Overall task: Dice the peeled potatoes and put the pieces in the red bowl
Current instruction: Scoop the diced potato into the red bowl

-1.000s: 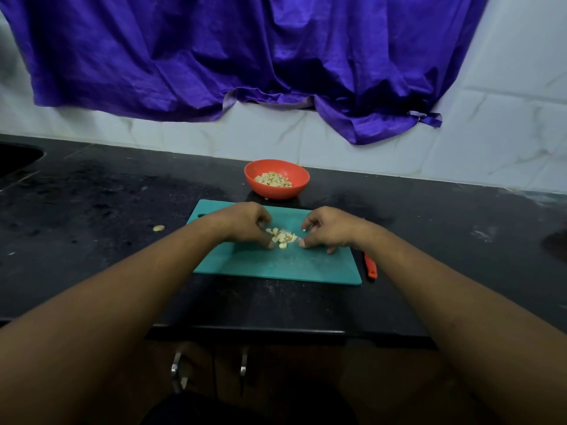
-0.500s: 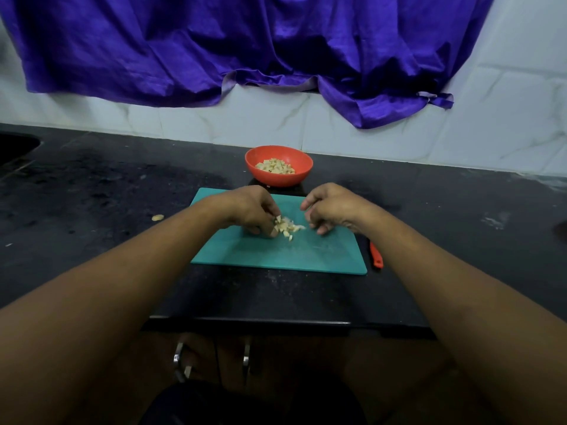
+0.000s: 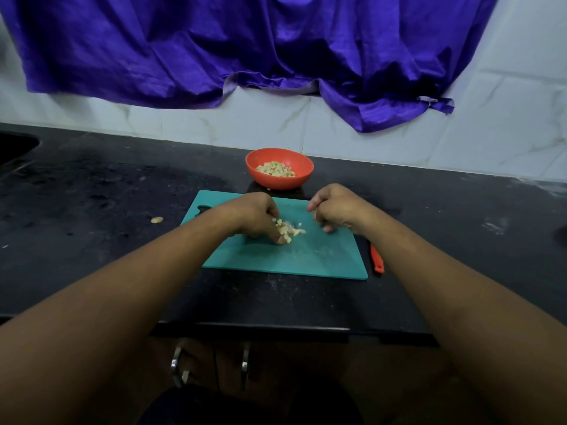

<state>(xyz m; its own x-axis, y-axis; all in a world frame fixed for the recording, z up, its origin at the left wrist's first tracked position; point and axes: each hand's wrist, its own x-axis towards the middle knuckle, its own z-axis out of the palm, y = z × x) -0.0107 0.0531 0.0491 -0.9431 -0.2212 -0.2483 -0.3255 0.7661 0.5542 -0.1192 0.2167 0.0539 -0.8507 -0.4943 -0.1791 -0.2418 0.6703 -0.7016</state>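
Note:
A small heap of diced potato pieces (image 3: 291, 230) lies in the middle of the teal cutting board (image 3: 310, 260). My left hand (image 3: 251, 214) has its fingers curled around the left side of the heap, fingertips on the board. A short way to the right of the heap, my right hand (image 3: 337, 210) hovers with loosely curled fingers; I see nothing in it. The red bowl (image 3: 302, 180) stands just behind the board and holds more diced potato.
A red knife handle (image 3: 376, 260) lies on the black counter by the board's right edge, partly under my right forearm. One stray potato bit (image 3: 156, 220) sits left of the board. A sink (image 3: 15, 145) is at far left; purple cloth (image 3: 276, 50) hangs behind.
Both hands were gathering the heap together. My right hand has drawn back to the right and lifted, while my left hand has closed round the pieces.

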